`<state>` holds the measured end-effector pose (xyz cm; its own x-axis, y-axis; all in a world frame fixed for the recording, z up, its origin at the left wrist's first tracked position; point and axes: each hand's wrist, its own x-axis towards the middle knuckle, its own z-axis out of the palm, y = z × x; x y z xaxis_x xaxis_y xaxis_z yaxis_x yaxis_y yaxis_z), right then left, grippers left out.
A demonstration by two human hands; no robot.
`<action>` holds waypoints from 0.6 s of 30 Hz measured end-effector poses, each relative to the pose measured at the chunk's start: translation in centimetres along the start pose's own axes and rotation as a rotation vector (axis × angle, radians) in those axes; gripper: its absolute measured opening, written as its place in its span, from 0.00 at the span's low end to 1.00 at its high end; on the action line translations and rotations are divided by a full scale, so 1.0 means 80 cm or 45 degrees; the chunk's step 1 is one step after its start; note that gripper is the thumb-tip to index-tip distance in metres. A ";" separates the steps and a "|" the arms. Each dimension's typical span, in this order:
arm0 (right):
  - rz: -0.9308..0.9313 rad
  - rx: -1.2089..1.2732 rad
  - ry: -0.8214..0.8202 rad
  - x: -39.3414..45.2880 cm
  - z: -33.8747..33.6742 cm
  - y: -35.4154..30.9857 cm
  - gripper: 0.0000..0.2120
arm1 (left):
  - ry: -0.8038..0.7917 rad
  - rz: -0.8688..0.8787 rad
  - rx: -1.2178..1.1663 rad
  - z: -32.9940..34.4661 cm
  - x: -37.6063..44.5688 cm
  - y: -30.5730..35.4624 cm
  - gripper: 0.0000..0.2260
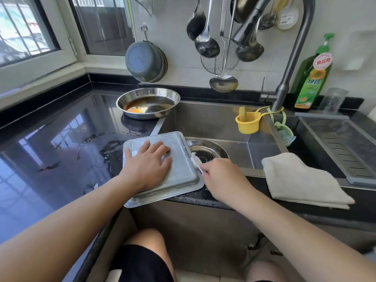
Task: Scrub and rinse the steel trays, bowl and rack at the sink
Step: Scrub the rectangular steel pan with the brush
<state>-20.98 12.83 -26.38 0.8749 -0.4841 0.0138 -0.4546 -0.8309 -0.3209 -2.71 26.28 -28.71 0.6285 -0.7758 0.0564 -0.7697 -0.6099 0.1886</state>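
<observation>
Two bare hands work at the sink's (213, 117) front left corner. Left hand (147, 166) lies flat, fingers straight and slightly spread, pressing the sudsy underside of an upturned rectangular steel tray (181, 169) that straddles the black counter (50, 139) and the sink edge. Right hand (220, 178) sits at the tray's right rim, its fingertips pinching something small and white; what it is I cannot tell. Just beyond those fingertips, a round steel perforated rack (207, 150) rests in the basin. Well past the left fingers, a steel bowl (148, 105) holding brownish liquid stands on the counter. Right of the right hand lies a folded cream cloth (301, 180). Far right, a green detergent bottle (313, 78) shows "食品用" on a round pink sticker and a sunflower label with green characters, too blurred to read reliably.
</observation>
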 end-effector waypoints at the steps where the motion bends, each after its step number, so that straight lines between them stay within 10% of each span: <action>1: 0.000 -0.020 -0.024 -0.002 -0.002 -0.001 0.17 | 0.008 -0.002 -0.004 0.000 -0.001 0.000 0.20; 8: -0.004 -0.187 -0.172 -0.045 -0.024 -0.008 0.16 | 0.042 0.044 0.008 0.003 -0.003 -0.001 0.21; 18: 0.123 -0.019 -0.070 0.167 -0.014 -0.025 0.09 | -0.025 0.065 -0.024 -0.004 -0.007 -0.001 0.23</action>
<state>-8.59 7.68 -24.49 0.8344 -0.5469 -0.0684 -0.5396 -0.7851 -0.3040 -2.94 26.81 -28.47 0.5858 -0.8091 0.0470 -0.7985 -0.5662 0.2042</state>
